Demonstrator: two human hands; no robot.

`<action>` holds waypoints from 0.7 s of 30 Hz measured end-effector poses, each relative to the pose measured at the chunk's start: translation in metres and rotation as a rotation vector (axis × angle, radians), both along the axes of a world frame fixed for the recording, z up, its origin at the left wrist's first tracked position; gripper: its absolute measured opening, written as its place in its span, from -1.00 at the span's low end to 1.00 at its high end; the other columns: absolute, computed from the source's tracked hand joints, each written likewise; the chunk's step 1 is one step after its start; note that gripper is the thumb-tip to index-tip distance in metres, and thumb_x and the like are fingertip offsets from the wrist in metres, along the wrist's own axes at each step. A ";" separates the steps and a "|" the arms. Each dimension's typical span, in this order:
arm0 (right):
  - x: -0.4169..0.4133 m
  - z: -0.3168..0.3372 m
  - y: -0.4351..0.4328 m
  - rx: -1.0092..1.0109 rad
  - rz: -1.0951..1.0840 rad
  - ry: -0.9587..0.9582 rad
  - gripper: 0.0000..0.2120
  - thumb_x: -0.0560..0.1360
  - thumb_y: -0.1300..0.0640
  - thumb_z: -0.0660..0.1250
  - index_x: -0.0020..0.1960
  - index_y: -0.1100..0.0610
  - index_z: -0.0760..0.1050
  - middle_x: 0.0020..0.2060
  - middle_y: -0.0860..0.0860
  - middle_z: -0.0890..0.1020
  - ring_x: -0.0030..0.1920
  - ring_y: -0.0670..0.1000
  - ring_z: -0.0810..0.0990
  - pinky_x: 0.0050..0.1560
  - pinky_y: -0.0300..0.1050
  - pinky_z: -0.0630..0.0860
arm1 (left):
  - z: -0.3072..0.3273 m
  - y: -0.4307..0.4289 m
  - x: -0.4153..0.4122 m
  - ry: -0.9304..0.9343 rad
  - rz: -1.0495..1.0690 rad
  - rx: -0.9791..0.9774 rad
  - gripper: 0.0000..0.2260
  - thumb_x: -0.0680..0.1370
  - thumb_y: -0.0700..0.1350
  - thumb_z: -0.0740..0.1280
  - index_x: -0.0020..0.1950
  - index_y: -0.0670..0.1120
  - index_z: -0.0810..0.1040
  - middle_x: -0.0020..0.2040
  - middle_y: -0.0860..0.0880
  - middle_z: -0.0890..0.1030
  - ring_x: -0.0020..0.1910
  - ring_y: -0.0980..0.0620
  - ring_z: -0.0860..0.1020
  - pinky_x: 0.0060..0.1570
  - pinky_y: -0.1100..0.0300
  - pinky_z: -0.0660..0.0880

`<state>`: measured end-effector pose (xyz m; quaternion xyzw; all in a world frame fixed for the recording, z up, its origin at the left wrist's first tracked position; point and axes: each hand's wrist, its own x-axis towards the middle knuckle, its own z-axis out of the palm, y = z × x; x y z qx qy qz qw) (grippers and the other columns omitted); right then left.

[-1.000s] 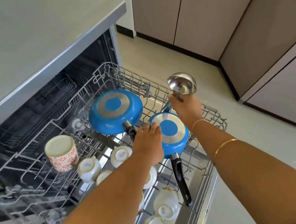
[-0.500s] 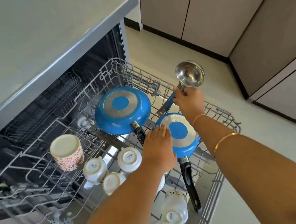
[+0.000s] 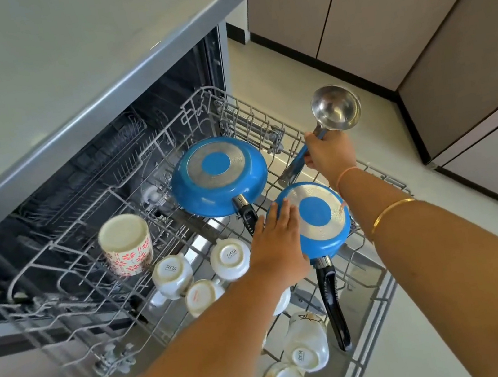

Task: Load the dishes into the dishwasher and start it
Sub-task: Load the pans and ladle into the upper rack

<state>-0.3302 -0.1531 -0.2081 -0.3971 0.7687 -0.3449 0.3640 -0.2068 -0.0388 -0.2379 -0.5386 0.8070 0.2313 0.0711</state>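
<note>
the rack (image 3: pixel 267 126) is pulled out of the dishwasher, and all places here are given from it. the right hand (image 3: pixel 327 153) is closed around the blue handle of a ladle (image 3: pixel 336 107), and holds it above the far right side of the rack, bowl up and out past the rim. the left hand (image 3: pixel 277 242) lies flat and open, fingers together, on the near pan (image 3: pixel 314 220), which sits face down in the right part of the rack. a second pan (image 3: pixel 218 177) leans face down toward the middle, and cups (image 3: pixel 229 258) stand upside down in the near part.

the step seems to be to find a place for the ladle. it is good to lay it along the wires on the right side, bowl facing down so water runs off, and handle not through the bottom, where it could block the spray arm. the left hand should keep the near pan steady, because it may slide when the ladle goes beside it.
</note>
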 end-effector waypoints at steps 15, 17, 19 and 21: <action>0.022 -0.023 0.021 0.079 -0.039 -0.190 -0.91 0.44 0.11 0.39 -0.20 0.08 0.51 -0.31 0.03 0.57 -0.24 0.03 0.53 -0.10 -0.05 0.55 | -0.008 0.011 0.024 0.059 0.118 -0.062 -0.34 0.58 -0.06 0.16 0.55 -0.13 -0.16 0.56 -0.06 -0.17 0.53 -0.06 -0.21 0.47 0.03 -0.22; 0.022 -0.022 0.020 0.069 -0.096 -0.229 -0.87 0.44 0.15 0.40 -0.25 0.09 0.48 -0.32 0.05 0.57 -0.24 0.05 0.54 -0.07 -0.03 0.57 | -0.008 0.011 0.027 0.054 0.127 -0.068 -0.35 0.58 -0.08 0.16 0.55 -0.13 -0.14 0.56 -0.07 -0.15 0.53 -0.06 -0.19 0.48 0.02 -0.20; 0.021 -0.023 0.018 0.069 -0.134 -0.219 -0.81 0.49 0.14 0.35 -0.28 0.11 0.46 -0.29 0.09 0.60 -0.19 0.08 0.59 -0.02 0.00 0.59 | -0.007 0.012 0.029 0.055 0.137 -0.071 -0.36 0.57 -0.09 0.15 0.55 -0.13 -0.13 0.56 -0.07 -0.14 0.53 -0.07 -0.19 0.50 0.01 -0.19; 0.020 -0.025 0.015 0.088 -0.152 -0.196 -0.83 0.53 0.15 0.30 -0.24 0.12 0.48 -0.19 0.11 0.63 -0.10 0.09 0.63 0.02 0.00 0.60 | -0.006 0.014 0.030 0.054 0.135 -0.077 -0.36 0.57 -0.09 0.15 0.55 -0.13 -0.12 0.56 -0.07 -0.13 0.53 -0.07 -0.19 0.50 0.00 -0.17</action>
